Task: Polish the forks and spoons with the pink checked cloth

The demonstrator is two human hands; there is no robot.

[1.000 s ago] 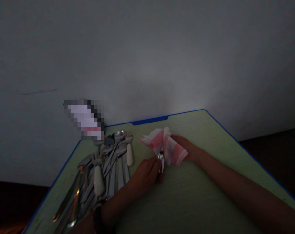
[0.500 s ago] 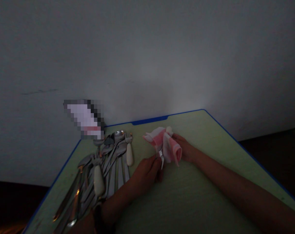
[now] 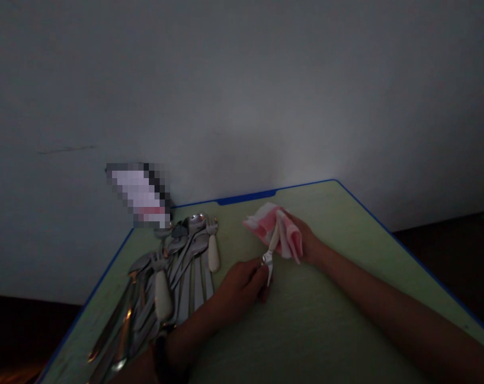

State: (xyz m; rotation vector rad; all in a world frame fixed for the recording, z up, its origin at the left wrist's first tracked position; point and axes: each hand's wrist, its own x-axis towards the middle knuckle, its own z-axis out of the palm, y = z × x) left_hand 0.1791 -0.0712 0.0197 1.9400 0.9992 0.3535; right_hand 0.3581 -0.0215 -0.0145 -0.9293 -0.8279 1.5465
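While the left hand (image 3: 246, 282) pinches the fork (image 3: 268, 258) near its metal head, the right hand (image 3: 308, 243) is closed on the pink-and-white cloth (image 3: 261, 220), which covers the far end of the pale handle (image 3: 274, 239). Fork sits between both hands over the surface (image 3: 330, 325), right of the cutlery pile (image 3: 185, 288). Probably wiping: best to pinch firmly, wrap snugly, stroke lengthwise, rotate for every side, mind the tines.

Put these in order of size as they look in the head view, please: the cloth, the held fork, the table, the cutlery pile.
Largest to smallest:
1. Table
2. Cutlery pile
3. Cloth
4. Held fork, counting only its visible part
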